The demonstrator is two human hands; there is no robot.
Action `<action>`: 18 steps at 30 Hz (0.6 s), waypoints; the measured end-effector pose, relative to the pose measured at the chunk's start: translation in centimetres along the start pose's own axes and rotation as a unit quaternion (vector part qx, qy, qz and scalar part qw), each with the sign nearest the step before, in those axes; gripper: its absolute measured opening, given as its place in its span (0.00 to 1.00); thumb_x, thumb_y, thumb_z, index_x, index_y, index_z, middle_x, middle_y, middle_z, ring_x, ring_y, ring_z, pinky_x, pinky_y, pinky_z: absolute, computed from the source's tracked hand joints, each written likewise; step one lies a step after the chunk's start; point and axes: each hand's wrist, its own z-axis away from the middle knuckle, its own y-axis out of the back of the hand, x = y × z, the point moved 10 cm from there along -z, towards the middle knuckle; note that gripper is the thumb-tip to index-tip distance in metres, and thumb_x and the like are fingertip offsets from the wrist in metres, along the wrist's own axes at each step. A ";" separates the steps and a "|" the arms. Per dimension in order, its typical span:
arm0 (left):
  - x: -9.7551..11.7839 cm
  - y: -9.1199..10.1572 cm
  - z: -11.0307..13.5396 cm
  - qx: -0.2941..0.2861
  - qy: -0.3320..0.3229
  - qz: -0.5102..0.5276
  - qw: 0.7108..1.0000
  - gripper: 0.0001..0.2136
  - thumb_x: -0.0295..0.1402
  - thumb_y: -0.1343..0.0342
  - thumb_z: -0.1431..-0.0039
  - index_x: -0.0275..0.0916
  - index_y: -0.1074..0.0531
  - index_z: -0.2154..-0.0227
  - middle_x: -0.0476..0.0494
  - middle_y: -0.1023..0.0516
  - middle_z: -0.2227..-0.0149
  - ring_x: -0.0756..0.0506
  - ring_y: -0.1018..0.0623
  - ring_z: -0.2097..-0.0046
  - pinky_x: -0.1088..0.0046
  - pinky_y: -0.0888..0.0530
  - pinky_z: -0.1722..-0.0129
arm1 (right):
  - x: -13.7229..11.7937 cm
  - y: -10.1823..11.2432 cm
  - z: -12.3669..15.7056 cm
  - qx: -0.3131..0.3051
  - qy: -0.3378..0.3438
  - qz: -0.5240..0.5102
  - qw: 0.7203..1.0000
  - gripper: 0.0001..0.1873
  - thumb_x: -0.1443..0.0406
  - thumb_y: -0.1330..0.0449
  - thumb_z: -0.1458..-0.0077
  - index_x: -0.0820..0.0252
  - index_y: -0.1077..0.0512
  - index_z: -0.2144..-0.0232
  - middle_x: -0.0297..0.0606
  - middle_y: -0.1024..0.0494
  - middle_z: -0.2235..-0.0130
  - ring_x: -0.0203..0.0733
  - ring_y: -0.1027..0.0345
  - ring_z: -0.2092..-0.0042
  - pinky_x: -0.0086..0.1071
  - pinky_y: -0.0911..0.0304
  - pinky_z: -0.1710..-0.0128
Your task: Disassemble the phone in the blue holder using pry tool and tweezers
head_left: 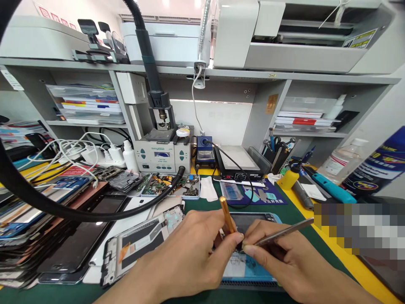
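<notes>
My left hand (193, 249) is closed around a thin orange-handled tool (227, 213) that stands tilted up between my fingers. My right hand (284, 261) pinches metal tweezers (284, 231) whose handle end points out to the right. Both tips meet over an opened phone with a blue frame (249, 274) lying on the green mat (202, 207). My fingers hide the spot where the tool tips touch the phone.
A stack of phone screens and a bare phone frame (139, 245) lie at left. A thick black hose (47, 202) arcs across the left. Behind stand a rework station (163, 154), a parts tray (171, 185), a heating plate (238, 164), a yellow bottle (289, 177) and shelves.
</notes>
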 end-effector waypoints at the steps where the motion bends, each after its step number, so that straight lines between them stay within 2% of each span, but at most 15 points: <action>1: 0.1 0.0 0.0 0.001 -0.002 0.000 1.000 0.06 0.32 0.50 0.27 0.42 0.29 0.61 0.53 0.24 0.67 0.49 0.25 0.66 0.74 0.33 0.66 | 0.0 0.0 0.0 0.001 0.001 0.002 1.000 0.14 0.58 0.46 0.27 0.53 0.24 0.62 0.36 0.24 0.64 0.43 0.29 0.64 0.35 0.34 0.64; 7: -0.4 0.1 -0.1 -0.005 0.016 0.008 1.000 0.07 0.33 0.50 0.26 0.43 0.29 0.61 0.53 0.25 0.68 0.49 0.26 0.67 0.73 0.34 0.67 | 0.1 0.0 0.1 0.005 0.001 0.014 1.000 0.15 0.57 0.46 0.28 0.55 0.24 0.64 0.37 0.23 0.66 0.43 0.29 0.66 0.34 0.33 0.66; 13: -0.4 0.0 -0.2 -0.024 0.023 0.041 0.999 0.06 0.32 0.49 0.27 0.42 0.31 0.63 0.54 0.28 0.70 0.50 0.29 0.69 0.74 0.36 0.68 | -0.5 1.3 -0.7 0.090 0.009 0.008 0.996 0.17 0.49 0.34 0.39 0.56 0.20 0.67 0.38 0.21 0.71 0.45 0.27 0.68 0.33 0.30 0.70; 18: -0.6 0.1 -0.1 -0.038 0.038 0.040 0.998 0.07 0.32 0.49 0.28 0.42 0.32 0.65 0.55 0.29 0.71 0.51 0.30 0.70 0.74 0.37 0.70 | -0.9 1.3 -1.0 0.100 0.007 0.009 0.995 0.18 0.48 0.32 0.41 0.56 0.18 0.66 0.38 0.20 0.72 0.45 0.26 0.68 0.33 0.28 0.69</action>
